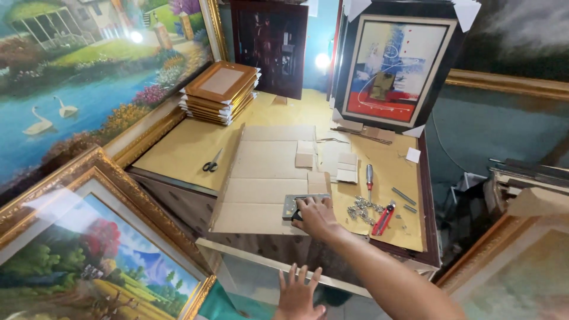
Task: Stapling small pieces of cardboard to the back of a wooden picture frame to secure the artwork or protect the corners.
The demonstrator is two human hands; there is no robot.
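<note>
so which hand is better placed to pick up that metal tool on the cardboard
Right. The right hand already rests on the metal tool on the cardboard sheet, while the left hand sits low at the table edge.

We count one pair of scissors [211,163], one screwdriver [368,179], one red utility knife [384,218], and one metal square [294,205]. One stack of small frames [220,92], three loose cardboard offcuts [325,166], and two hands, the left hand [298,296] and the right hand [317,216].

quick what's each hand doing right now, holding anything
Left hand: open, fingers spread, flat against the front edge of the table, holding nothing.
Right hand: palm down on a small grey metal tool lying on the cardboard sheet; grip cannot be told.
</note>
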